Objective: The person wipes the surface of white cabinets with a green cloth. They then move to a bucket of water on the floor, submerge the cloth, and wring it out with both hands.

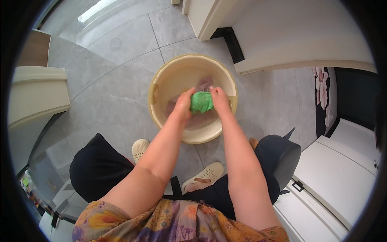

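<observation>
A bunched green cloth (201, 102) is stretched between my two hands over a round cream plastic basin (193, 135). My left hand (183, 104) grips its left end, and my right hand (219, 98) grips the right end. Below the cloth, water in the basin covers part of a mauve fabric (205, 81). More of that fabric shows dimly beside my left hand and under the green cloth. The basin stands on the tiled floor between my feet, with a handle recess on its left inner wall.
Grey floor tiles (121, 81) surround the basin. Cream perforated clogs (208, 173) are on my feet. A white door frame (207, 21) and wall edge rise beyond the basin to the right. White cabinets (335, 172) stand at the right, and a cream frame (39, 93) at the left.
</observation>
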`<state>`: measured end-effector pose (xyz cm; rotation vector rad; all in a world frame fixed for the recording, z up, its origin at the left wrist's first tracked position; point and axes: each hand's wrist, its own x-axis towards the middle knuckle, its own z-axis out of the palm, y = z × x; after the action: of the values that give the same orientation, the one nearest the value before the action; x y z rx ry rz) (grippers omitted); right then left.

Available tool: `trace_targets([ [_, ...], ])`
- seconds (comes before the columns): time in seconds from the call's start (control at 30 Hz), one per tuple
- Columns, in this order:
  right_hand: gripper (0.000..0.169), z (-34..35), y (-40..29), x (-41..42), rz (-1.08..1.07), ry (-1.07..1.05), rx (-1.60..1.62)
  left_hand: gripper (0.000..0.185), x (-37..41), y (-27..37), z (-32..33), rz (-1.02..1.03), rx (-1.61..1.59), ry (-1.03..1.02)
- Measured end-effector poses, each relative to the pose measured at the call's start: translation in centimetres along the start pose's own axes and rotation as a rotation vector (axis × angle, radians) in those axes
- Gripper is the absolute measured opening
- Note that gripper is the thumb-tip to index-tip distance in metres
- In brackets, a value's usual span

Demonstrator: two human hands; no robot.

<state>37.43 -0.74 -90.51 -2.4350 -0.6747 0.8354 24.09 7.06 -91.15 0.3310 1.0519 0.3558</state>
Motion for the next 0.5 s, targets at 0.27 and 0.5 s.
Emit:
trace_targets([
  [0.27, 0.032, 4.9, -2.4, -3.4, -0.21, 0.154, 0.07, 0.024, 5.2, -2.1, -4.3, 0.121, 0.152, -0.134],
  [0.5, 0.033, 2.0, -2.8, -1.3, -0.025, 0.104, -0.313, 0.024, 0.6, -1.4, 1.3, -0.131, -0.173, -0.056],
])
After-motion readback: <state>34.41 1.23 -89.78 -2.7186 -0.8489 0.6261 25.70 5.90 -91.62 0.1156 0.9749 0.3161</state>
